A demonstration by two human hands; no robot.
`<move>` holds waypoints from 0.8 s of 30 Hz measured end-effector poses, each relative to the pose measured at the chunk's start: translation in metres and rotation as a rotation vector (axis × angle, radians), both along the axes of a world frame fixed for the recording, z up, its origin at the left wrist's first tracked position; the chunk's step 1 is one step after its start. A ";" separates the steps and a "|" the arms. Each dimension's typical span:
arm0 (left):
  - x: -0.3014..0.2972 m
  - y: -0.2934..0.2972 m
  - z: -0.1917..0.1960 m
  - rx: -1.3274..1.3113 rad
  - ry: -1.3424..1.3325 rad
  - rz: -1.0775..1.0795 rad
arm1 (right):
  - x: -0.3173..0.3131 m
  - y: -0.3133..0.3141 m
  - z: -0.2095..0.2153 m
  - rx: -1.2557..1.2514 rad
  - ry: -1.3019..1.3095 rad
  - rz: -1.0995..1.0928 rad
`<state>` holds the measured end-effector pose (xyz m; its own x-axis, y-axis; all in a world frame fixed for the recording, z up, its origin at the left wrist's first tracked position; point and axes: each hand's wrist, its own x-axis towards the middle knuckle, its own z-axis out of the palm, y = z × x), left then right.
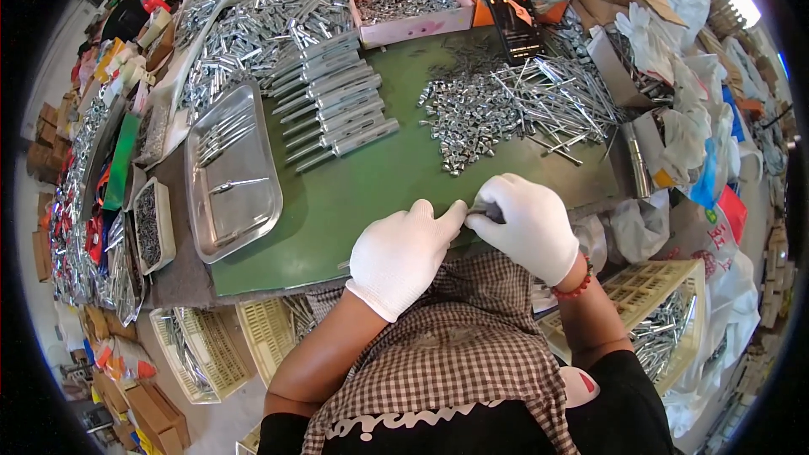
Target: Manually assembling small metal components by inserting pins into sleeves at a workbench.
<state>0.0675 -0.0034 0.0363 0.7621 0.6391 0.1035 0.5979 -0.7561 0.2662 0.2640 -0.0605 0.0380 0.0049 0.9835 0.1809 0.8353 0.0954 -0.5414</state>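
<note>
Both my hands wear white knit gloves and meet at the near edge of the green tabletop. My left hand is closed, thumb and forefinger pointing at the right hand; a thin metal end peeks out beside its wrist side. My right hand pinches a small dark grey piece against the left fingertips. What the left fingers hold is mostly hidden. Beyond them lie a pile of small silver nuts or sleeves and a heap of thin metal rods. Further left, several metal tubes with rods lie in a row.
A steel tray with several slim metal parts sits left. At the back are a pink box of small parts, a phone and a large heap of metal tubes. Yellow crates stand below the table edge.
</note>
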 end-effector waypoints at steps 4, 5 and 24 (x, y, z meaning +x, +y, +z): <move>0.001 -0.001 0.000 -0.021 0.039 0.003 | -0.003 0.011 0.000 -0.006 0.817 -0.097; 0.002 -0.001 0.003 -0.019 0.043 0.007 | -0.004 0.014 -0.005 -0.086 1.344 -0.163; 0.028 -0.003 0.004 0.151 0.174 -0.065 | -0.036 0.019 -0.045 0.365 1.654 -0.138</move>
<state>0.0955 -0.0061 0.0404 0.8159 0.5752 0.0581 0.5735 -0.8180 0.0441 0.2279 -0.0413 -0.0071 0.4820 0.8711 0.0946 -0.5457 0.3829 -0.7454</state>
